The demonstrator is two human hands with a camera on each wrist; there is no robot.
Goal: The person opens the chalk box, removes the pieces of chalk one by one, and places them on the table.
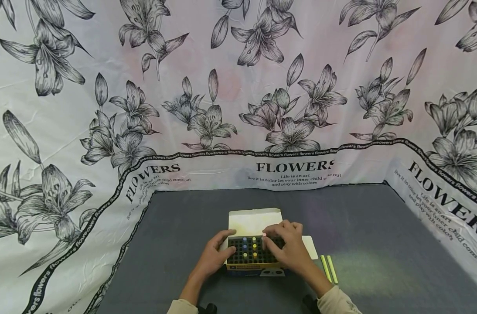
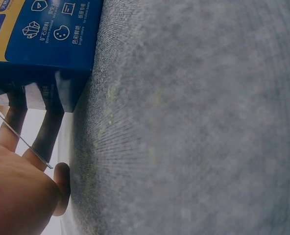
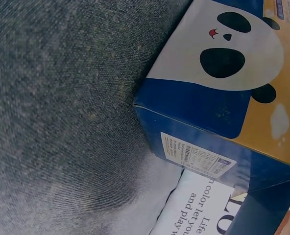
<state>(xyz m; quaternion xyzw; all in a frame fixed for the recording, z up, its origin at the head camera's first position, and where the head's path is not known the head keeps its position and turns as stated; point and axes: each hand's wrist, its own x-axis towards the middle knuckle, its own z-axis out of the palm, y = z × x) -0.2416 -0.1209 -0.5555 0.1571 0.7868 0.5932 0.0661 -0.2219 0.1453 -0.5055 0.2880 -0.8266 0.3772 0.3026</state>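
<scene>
An open box of chalk (image 1: 254, 266), blue and yellow outside, stands on the table with a black grid of holes inside. Blue chalk (image 1: 245, 247) and yellow chalk (image 1: 254, 247) stick up from two rows of holes. My left hand (image 1: 212, 257) rests at the left end of the box, its thumb over the rim; in the left wrist view its fingers (image 2: 42, 134) extend along the box wall. Above the right half of the grid, my right hand (image 1: 291, 244) pinches a pink chalk stick (image 1: 264, 234) between thumb and fingers. The hand covers the holes beneath it.
The white inner lid (image 1: 256, 220) is folded back behind the box, and a side flap (image 1: 310, 247) sticks out to the right. Two yellow-green chalk sticks (image 1: 329, 269) lie on the grey tabletop (image 1: 379, 244) right of my right forearm. A flower-printed curtain (image 1: 215, 174) encloses the table.
</scene>
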